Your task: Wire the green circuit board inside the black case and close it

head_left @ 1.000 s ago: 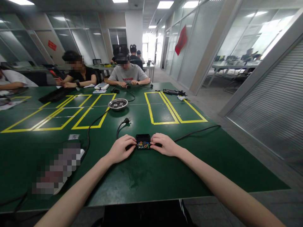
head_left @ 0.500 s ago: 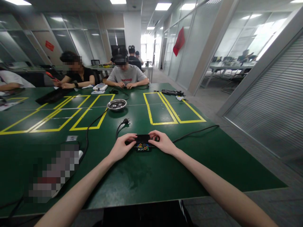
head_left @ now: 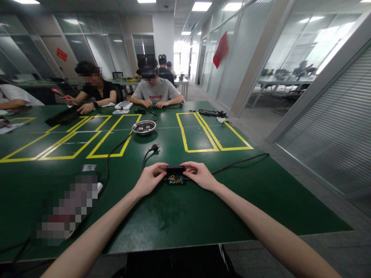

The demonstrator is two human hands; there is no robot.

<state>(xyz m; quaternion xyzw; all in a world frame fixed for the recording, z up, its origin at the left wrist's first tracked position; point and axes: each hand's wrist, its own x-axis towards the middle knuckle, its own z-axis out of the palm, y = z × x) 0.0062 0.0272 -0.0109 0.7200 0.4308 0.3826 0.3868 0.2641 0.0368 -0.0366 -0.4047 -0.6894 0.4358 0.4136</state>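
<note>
A black cover [head_left: 175, 170] is held upright between my two hands, just behind an open black case with a circuit board [head_left: 176, 180] on the green table [head_left: 162, 220]. My left hand [head_left: 150, 178] pinches the cover's left end between thumb and fingers. At its right end, my right hand [head_left: 199, 175] grips it the same way. The board shows copper-coloured coils and small blue and yellow parts. A cable runs off from the case on the right, partly hidden by my right hand.
A metal bowl [head_left: 144, 127] with small metal parts and a black plug [head_left: 155, 148] lie beyond my left hand. A small black tripod [head_left: 213, 113] rests near the far edge. Yellow tape marks the table. Two people sit across it; another is at the left edge.
The black cover has tilted more upright, and my right fingers have closed onto its end. Across the table at the left, a person's hand has lowered to a black tray.
</note>
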